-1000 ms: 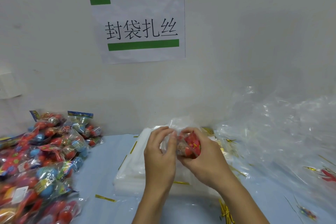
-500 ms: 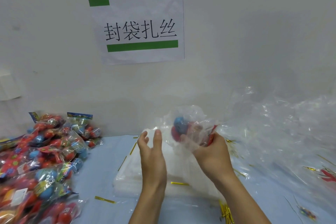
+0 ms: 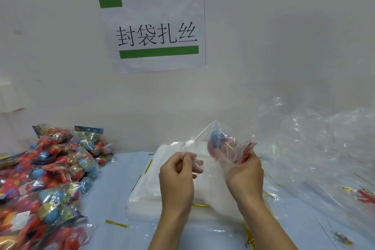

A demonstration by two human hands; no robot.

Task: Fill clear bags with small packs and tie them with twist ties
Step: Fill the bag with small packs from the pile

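Observation:
A clear bag [image 3: 205, 138] is held up over the middle of the table with a small pack [image 3: 218, 141] of blue and red pieces inside it. My right hand [image 3: 245, 174] grips the bag and the pack's red edge from below on the right. My left hand [image 3: 178, 174] pinches the bag's loose left edge between thumb and curled fingers. Under both hands lies a flat stack of clear bags [image 3: 146, 195]. Gold twist ties [image 3: 116, 223] lie scattered on the blue table.
A big heap of colourful small packs [image 3: 46, 178] fills the left side. Crumpled clear plastic [image 3: 316, 148] covers the right side, with a tied pack [image 3: 365, 197] at its edge. More twist ties [image 3: 250, 237] lie near my right forearm. A paper sign [image 3: 156, 30] hangs on the wall.
Both hands were together on the pack; my right hand then lifted the bag with the pack inside. My left hand opened, then closed on the bag's left edge.

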